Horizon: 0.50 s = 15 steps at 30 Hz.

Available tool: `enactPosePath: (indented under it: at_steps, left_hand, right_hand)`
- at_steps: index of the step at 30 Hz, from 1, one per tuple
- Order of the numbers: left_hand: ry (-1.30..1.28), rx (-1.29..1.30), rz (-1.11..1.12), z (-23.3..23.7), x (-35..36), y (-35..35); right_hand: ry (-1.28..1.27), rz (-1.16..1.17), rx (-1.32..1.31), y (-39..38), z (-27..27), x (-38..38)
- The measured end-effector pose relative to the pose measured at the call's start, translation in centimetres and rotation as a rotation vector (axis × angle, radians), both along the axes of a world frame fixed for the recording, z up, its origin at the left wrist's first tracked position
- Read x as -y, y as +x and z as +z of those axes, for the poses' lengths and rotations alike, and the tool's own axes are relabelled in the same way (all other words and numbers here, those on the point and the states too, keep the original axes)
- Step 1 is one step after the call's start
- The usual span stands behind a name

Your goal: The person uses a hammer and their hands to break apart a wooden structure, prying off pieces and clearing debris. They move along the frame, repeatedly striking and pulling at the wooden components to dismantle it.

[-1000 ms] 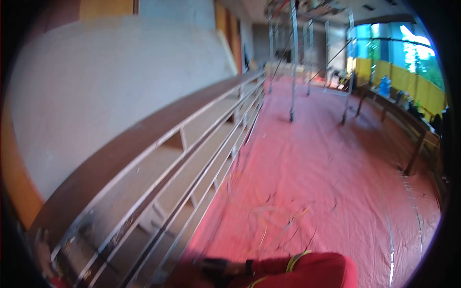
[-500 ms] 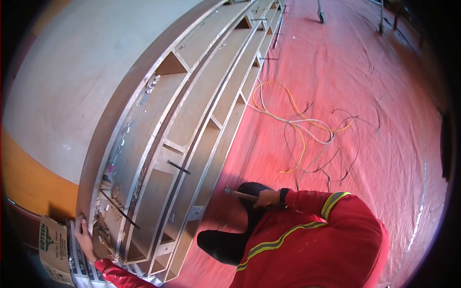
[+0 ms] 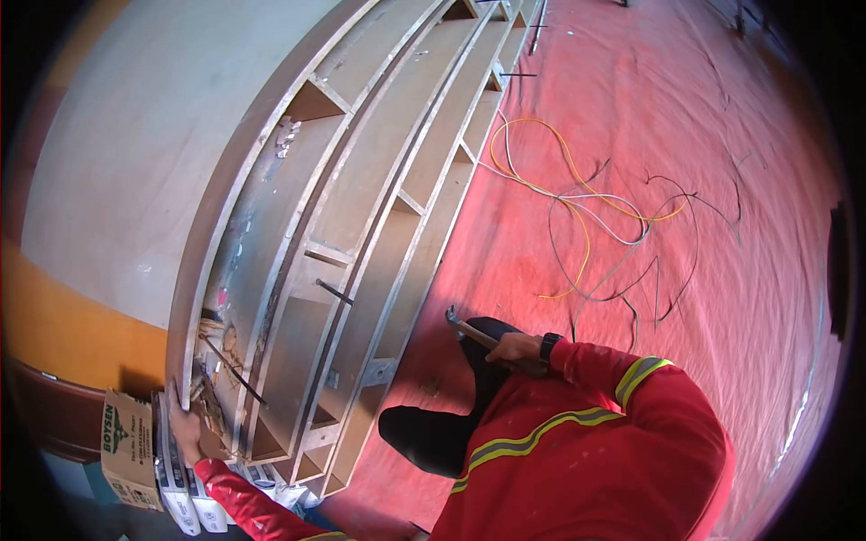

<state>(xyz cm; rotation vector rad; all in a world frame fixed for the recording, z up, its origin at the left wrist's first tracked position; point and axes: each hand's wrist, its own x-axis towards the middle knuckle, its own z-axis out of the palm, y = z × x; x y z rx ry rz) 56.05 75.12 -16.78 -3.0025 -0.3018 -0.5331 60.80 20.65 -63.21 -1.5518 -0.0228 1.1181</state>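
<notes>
A long wooden frame, curved and divided into open compartments, runs from the lower left to the top. At its near left end, my left hand grips the outer edge board, fingers over the rim. Just inside that end lie splintered wood and debris, and a dark rod slants across the compartment. My right hand is closed round the wooden handle of a hammer. The hammer's metal head points up and left, above the floor and apart from the frame.
Red sheeting covers the floor on the right. Yellow and white cords lie tangled there with dark wires. A cardboard box and stacked packs stand beside the frame's near end. Dark rods stick out of the frame.
The view has shifted, so the frame's near end and the box sit farther right and higher. The hammer's head has tipped upward in my right hand. My left hand stays on the frame's edge.
</notes>
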Motion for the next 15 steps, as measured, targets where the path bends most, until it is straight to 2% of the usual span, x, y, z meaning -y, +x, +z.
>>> enactPosePath:
  at_steps: [1,4,8,9,12,13,15]
  left_hand:
    - [0.131,0.081,-0.020,-0.9,-2.6,0.4]
    - [0.220,0.097,0.183,-1.2,-1.5,0.6]
    - [0.332,0.171,0.084,-1.5,-2.2,0.7]
    - [0.283,0.127,0.202,-1.3,-1.4,0.6]
    - [0.299,0.191,0.094,-1.7,-2.0,0.6]
    - [0.285,0.152,0.190,-1.5,-1.3,0.7]
    - [0.241,0.174,0.197,-1.8,-1.4,0.7]
  right_hand:
    - [0.008,-0.005,-0.004,0.0,0.1,0.1]
    - [0.003,0.007,0.010,0.0,1.1,0.7]
    - [-0.021,-0.018,0.009,0.2,1.4,0.8]
    - [-0.015,-0.027,0.001,0.2,1.5,0.8]
    - [-0.024,-0.040,-0.042,0.2,1.1,0.6]
    - [-0.031,-0.044,-0.059,0.3,0.9,0.6]
    - [-0.039,-0.035,-0.024,0.3,0.7,0.5]
